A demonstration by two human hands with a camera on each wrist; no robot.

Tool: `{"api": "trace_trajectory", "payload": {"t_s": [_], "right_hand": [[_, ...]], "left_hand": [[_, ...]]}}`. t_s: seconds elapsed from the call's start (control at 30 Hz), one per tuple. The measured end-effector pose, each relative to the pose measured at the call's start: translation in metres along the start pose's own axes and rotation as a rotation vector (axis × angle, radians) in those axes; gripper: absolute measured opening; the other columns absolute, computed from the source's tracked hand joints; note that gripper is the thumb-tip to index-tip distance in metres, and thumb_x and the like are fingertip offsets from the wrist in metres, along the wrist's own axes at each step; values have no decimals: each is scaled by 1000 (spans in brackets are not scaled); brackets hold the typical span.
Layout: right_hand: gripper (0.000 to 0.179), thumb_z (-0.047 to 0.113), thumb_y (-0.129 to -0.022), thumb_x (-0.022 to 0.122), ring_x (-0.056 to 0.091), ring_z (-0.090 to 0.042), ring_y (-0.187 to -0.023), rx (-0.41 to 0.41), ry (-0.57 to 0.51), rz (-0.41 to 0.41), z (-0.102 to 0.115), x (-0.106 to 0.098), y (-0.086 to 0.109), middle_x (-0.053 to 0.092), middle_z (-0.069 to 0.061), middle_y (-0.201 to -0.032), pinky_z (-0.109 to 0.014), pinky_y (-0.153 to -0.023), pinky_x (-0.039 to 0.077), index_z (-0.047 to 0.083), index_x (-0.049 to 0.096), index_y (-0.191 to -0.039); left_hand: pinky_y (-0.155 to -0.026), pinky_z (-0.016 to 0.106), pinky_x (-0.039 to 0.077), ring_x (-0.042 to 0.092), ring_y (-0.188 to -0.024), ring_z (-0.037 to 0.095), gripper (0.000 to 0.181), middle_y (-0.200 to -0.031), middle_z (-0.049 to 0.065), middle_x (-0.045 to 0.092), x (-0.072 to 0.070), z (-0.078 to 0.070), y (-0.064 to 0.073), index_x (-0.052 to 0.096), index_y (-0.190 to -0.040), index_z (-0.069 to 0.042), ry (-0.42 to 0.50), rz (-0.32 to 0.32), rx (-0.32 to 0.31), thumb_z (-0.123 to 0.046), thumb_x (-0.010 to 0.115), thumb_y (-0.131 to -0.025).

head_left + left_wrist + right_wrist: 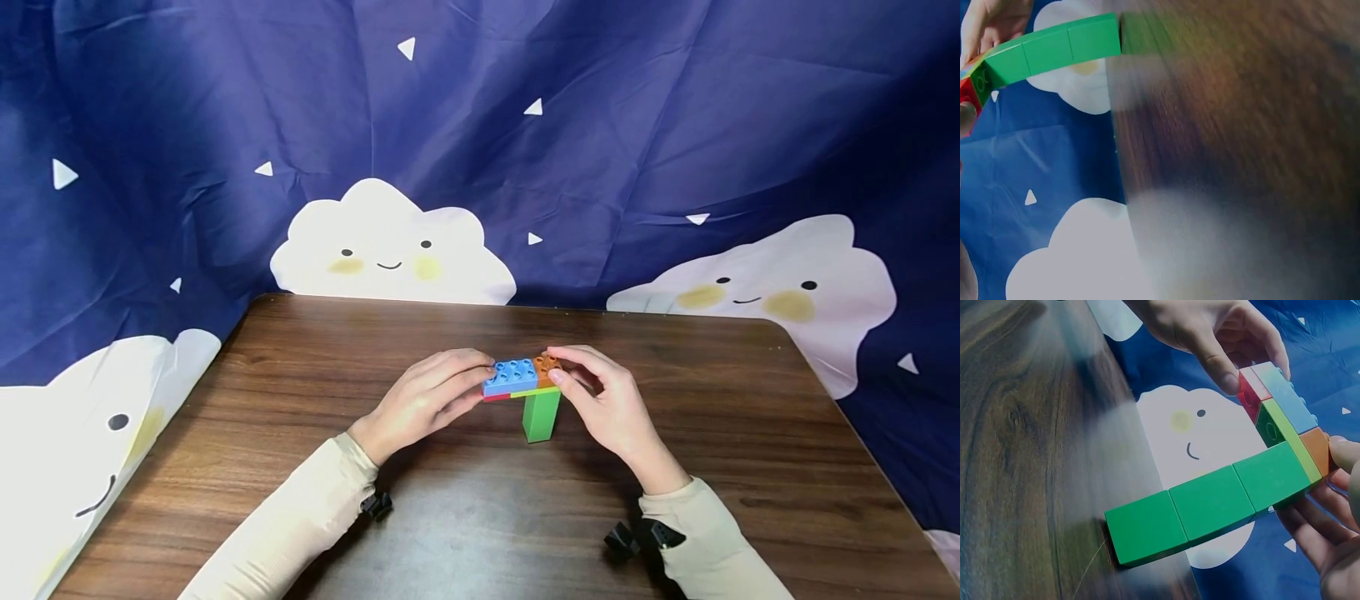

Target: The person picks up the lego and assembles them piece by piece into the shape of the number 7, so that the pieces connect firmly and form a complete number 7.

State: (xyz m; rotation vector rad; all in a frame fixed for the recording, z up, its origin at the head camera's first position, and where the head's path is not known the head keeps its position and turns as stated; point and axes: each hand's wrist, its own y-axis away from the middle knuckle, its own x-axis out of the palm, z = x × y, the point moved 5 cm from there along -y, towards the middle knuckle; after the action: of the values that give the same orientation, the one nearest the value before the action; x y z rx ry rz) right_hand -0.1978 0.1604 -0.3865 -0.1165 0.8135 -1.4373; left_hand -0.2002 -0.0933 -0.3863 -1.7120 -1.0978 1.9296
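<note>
A toy brick structure stands upright on the table. Its column is several stacked green bricks, with a thin lime plate across the top. On that plate sit a blue brick and, to its right, an orange brick. A red brick lies under the blue one's left end, overhanging the column. My left hand grips this overhanging end, thumb low at the red brick and fingers by the blue one. The right hand pinches the orange brick above the column; some of its fingers are hidden in the head view.
The structure stands on a dark wood-grain table. Behind the far edge hangs a blue cloth printed with white clouds and triangles. Small black devices are strapped at both wrists.
</note>
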Motion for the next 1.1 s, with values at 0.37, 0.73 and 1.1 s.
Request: {"api": "trace_trajectory", "payload": {"t_s": [0.37, 0.73, 1.1], "right_hand": [[37, -16, -94, 71, 71, -1, -116, -43, -203, -20, -1, -3, 4, 74, -25, -128, -14, -97, 59, -4, 74, -129], [43, -18, -94, 69, 66, -6, -135, -66, -294, 60, -12, -2, 15, 70, -7, -147, -20, -101, 59, -6, 71, -135], [46, -16, -95, 71, 66, -4, -134, -10, -256, 50, -20, 0, 19, 65, -26, -146, -20, -100, 59, -5, 69, -139]], "left_hand": [[-103, 34, 62, 74, -116, 24, 44, -128, 11, 75, 1, 9, 4, 72, -133, -1, 58, -73, -60, -9, 87, -91], [-93, 33, 65, 77, -106, 25, 45, -122, 12, 78, 2, 22, 6, 75, -128, -1, 251, -88, -251, -3, 91, -85], [-92, 35, 66, 78, -104, 28, 44, -120, 13, 80, 10, 26, 6, 77, -127, 0, 297, -50, -319, -6, 91, -85]]}}
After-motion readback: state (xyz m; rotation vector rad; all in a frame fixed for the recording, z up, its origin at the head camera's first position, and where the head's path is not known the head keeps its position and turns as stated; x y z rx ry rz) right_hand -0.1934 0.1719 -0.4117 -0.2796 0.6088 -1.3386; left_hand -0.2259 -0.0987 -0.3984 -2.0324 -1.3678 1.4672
